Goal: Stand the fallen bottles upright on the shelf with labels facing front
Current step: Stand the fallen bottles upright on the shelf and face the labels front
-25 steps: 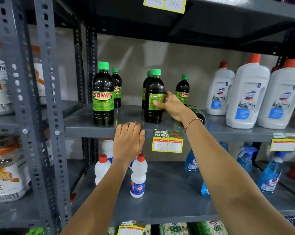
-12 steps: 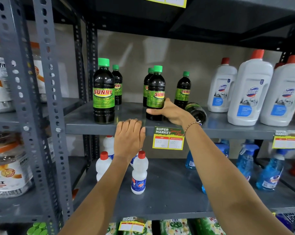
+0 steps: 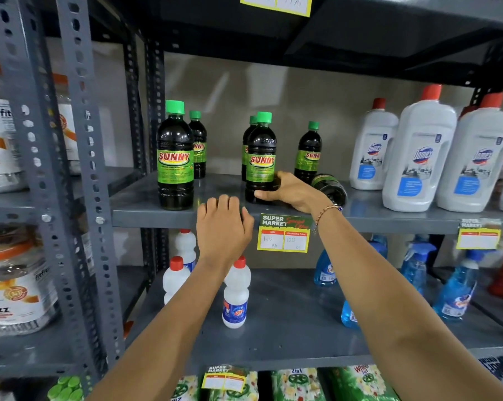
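1. While the right hand [image 3: 287,191] wraps thumb and fingers around the lower body of an upright dark bottle [image 3: 261,160], that bottle stands on the grey shelf [image 3: 146,204] with its SUNNY label facing front.
2. The left hand [image 3: 222,227] lies palm down on the shelf's front edge, fingers curled over the lip and holding no bottle.
3. Just right of the right wrist, which wears a beaded bracelet [image 3: 326,212], a fallen bottle [image 3: 329,188] lies on its side, its base toward the camera.
4. Behind the gripped bottle another green-capped bottle [image 3: 251,123] is mostly hidden; a further upright one [image 3: 309,151] stands to the right, near the back.
5. At the left of the shelf a large bottle [image 3: 175,157] stands upright with its label forward, and a smaller one [image 3: 198,146] is just behind it.
6. White Domex jugs [image 3: 418,151] fill the shelf's right end, and a price tag [image 3: 283,234] hangs from the front edge between the arms.
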The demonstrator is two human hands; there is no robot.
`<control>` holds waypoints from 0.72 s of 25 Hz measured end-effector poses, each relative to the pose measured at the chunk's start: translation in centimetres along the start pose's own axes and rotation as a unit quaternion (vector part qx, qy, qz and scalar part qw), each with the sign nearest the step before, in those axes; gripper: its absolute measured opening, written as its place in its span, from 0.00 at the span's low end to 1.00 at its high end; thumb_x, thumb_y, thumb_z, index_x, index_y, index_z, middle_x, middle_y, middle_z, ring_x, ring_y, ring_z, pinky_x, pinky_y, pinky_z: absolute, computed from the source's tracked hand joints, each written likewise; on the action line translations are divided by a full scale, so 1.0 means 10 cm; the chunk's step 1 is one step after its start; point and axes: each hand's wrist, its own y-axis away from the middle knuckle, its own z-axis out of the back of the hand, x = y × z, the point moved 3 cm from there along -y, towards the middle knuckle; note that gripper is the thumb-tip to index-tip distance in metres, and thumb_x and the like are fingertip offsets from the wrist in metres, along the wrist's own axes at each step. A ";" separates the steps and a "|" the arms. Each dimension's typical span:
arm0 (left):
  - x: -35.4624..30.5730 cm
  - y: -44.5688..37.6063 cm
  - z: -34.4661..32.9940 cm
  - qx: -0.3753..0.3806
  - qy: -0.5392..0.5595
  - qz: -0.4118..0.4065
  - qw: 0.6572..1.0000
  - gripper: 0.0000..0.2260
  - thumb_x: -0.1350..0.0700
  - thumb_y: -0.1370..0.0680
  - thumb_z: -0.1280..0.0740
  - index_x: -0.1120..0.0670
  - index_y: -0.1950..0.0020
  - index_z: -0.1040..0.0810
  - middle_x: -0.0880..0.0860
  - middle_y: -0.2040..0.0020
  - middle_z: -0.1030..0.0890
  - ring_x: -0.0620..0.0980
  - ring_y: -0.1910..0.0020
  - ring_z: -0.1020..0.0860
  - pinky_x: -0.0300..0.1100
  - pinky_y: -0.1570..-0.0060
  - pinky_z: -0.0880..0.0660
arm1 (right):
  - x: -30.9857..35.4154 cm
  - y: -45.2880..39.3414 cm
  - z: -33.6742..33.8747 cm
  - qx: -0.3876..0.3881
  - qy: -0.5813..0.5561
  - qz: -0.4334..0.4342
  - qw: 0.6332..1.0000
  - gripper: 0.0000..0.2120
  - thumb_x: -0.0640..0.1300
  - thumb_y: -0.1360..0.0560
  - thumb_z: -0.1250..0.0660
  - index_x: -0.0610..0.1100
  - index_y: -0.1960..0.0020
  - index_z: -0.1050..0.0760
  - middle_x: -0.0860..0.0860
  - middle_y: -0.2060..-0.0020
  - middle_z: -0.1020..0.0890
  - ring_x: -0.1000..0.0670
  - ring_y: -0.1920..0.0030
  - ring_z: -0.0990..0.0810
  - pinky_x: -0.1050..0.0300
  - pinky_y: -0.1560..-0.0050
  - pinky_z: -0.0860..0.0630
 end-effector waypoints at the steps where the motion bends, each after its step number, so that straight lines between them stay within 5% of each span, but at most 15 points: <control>1: -0.01 -0.04 0.02 0.014 -0.003 0.003 1.000 0.15 0.50 0.24 0.47 0.57 0.57 0.25 0.54 0.60 0.23 0.54 0.59 0.26 0.48 0.56 0.32 | -0.01 0.01 0.01 -0.003 -0.007 -0.010 1.000 0.30 0.39 0.34 0.23 0.40 0.35 0.30 0.45 0.41 0.19 0.49 0.39 0.22 0.54 0.36 0.26; 7: 0.01 -0.43 -0.05 0.154 0.053 0.053 0.985 0.13 0.51 0.26 0.37 0.58 0.47 0.25 0.56 0.49 0.20 0.57 0.48 0.24 0.47 0.55 0.33 | -0.04 0.05 0.05 -0.014 -0.032 -0.011 0.999 0.35 0.34 0.34 0.24 0.36 0.31 0.35 0.42 0.37 0.21 0.47 0.38 0.23 0.53 0.37 0.26; 8: 0.04 -0.58 -0.08 0.196 0.128 0.098 0.967 0.17 0.51 0.26 0.34 0.58 0.41 0.28 0.56 0.43 0.22 0.57 0.43 0.24 0.47 0.53 0.31 | -0.03 0.06 0.05 -0.007 -0.031 -0.013 0.999 0.35 0.34 0.33 0.24 0.36 0.30 0.35 0.42 0.37 0.21 0.47 0.38 0.22 0.54 0.38 0.26; 11: 0.03 -0.88 -0.20 0.355 0.377 0.192 0.834 0.31 0.56 0.27 0.28 0.59 0.28 0.37 0.54 0.35 0.27 0.54 0.35 0.28 0.42 0.42 0.33 | -0.04 0.05 0.06 0.000 -0.033 -0.017 0.999 0.34 0.33 0.33 0.25 0.36 0.30 0.35 0.41 0.38 0.21 0.46 0.38 0.23 0.50 0.34 0.28; 13: -0.01 -0.89 -0.27 0.403 0.447 0.188 0.776 0.26 0.61 0.27 0.27 0.58 0.31 0.31 0.53 0.38 0.23 0.52 0.37 0.26 0.43 0.37 0.31 | -0.04 0.03 0.07 -0.003 -0.034 -0.015 0.999 0.34 0.32 0.33 0.25 0.35 0.30 0.35 0.40 0.38 0.21 0.45 0.37 0.23 0.49 0.33 0.29; 18: 0.08 -0.85 -0.39 0.351 0.499 0.254 0.750 0.23 0.63 0.30 0.25 0.59 0.36 0.24 0.58 0.41 0.19 0.54 0.39 0.23 0.48 0.32 0.31 | -0.05 0.00 0.05 -0.013 -0.026 -0.016 0.999 0.34 0.33 0.33 0.25 0.37 0.31 0.34 0.41 0.39 0.20 0.47 0.39 0.23 0.55 0.37 0.27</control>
